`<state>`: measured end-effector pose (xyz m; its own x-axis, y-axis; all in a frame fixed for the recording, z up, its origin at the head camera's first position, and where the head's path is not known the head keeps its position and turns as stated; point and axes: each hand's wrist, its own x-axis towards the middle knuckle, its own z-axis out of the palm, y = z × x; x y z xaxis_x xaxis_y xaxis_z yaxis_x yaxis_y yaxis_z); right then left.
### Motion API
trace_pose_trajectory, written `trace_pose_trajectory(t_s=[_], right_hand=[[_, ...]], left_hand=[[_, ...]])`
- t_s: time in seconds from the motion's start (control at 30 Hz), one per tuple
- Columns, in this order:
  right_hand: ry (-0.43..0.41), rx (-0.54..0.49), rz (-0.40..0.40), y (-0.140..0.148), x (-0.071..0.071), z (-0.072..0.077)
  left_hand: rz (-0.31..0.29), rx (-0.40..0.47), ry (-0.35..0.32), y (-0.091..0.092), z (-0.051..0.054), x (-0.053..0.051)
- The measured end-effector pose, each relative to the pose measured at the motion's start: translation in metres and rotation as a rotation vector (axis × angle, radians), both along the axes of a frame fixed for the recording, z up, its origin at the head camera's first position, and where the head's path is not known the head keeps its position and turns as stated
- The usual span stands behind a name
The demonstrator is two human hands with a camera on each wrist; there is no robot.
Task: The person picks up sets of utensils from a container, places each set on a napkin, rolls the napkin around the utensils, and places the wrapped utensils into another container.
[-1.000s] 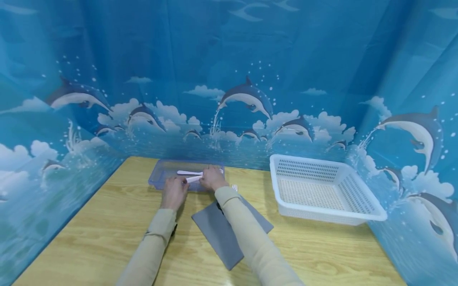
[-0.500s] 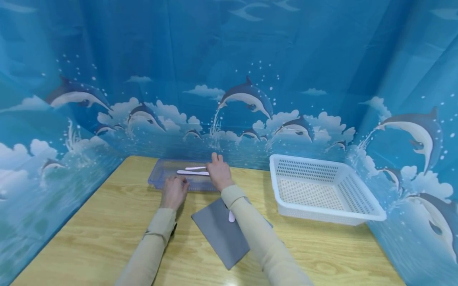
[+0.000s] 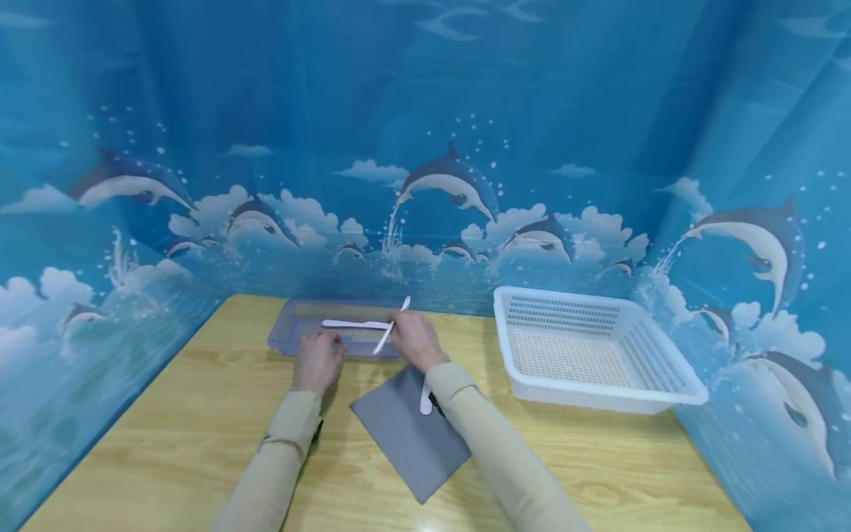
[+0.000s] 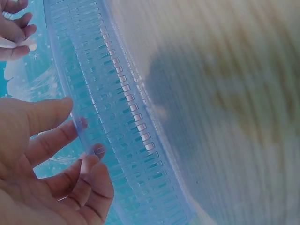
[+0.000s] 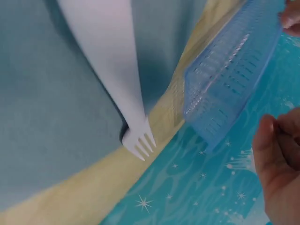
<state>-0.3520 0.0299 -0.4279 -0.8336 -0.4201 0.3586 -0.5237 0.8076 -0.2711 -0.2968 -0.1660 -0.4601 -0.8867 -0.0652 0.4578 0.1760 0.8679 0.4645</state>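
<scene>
My left hand (image 3: pixel 319 362) pinches the near rim of a translucent blue-purple slotted plastic basket (image 3: pixel 284 332), thumb on one side and fingers on the other. In the right hand (image 3: pixel 417 340), over the basket's right end, is a slim piece of cutlery with a pale pink-white handle (image 3: pixel 382 344), held slantwise; its head is too small to tell. A second pale-handled utensil (image 3: pixel 352 324) lies lengthwise at the basket, its right end hidden by the right hand. Below the right wrist, a fork (image 5: pixel 140 136) with a pale handle rests on a grey cloth (image 3: pixel 412 443).
A large white perforated plastic basket (image 3: pixel 572 362) stands at the right on the wood-grain table (image 3: pixel 173 436). Behind the table hangs a blue curtain (image 3: pixel 359 148) printed with dolphins.
The right hand has moved right and turned its utensil from nearly level to a steep slant. More of the fork's handle shows on the cloth. My left hand stays at the basket rim.
</scene>
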Motion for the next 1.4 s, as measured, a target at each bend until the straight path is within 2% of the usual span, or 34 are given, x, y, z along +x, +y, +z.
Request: trace_pose_trajectory(t_s=[0.13, 0.23, 0.37, 0.43, 0.5, 0.67, 0.83, 1.1, 1.27, 1.4], right_hand=[[-0.158, -0.227, 0.034, 0.006, 0.007, -0.002], [-0.265, -0.375, 0.029, 0.01, 0.012, -0.003], [-0.341, -0.511, 0.005, 0.018, 0.016, -0.006], [-0.351, -0.537, -0.004, 0.022, 0.016, -0.007], [-0.366, -0.545, -0.009, 0.028, 0.017, -0.008], [-0.44, -0.552, -0.037, 0.04, 0.021, -0.008], [-0.485, -0.55, -0.073, 0.053, 0.025, -0.01], [-0.546, -0.548, -0.101, 0.07, 0.029, -0.017], [-0.555, -0.494, -0.168, 0.08, 0.031, -0.025], [-0.566, -0.479, -0.217, 0.088, 0.034, -0.03]], left_hand=[[0.012, -0.005, -0.02, 0.0, 0.002, 0.003], [0.015, -0.012, -0.033, 0.004, 0.006, 0.006], [-0.009, -0.009, -0.013, 0.016, 0.015, 0.009], [-0.029, -0.012, -0.007, 0.022, 0.018, 0.009], [-0.055, -0.007, -0.02, 0.029, 0.02, 0.01], [-0.131, 0.008, -0.112, 0.041, 0.021, 0.012], [-0.177, -0.033, -0.158, 0.053, 0.017, 0.015], [-0.299, -0.108, -0.172, 0.071, 0.012, 0.022], [-0.369, -0.146, -0.17, 0.079, 0.008, 0.025], [-0.407, -0.138, -0.175, 0.082, 0.004, 0.026]])
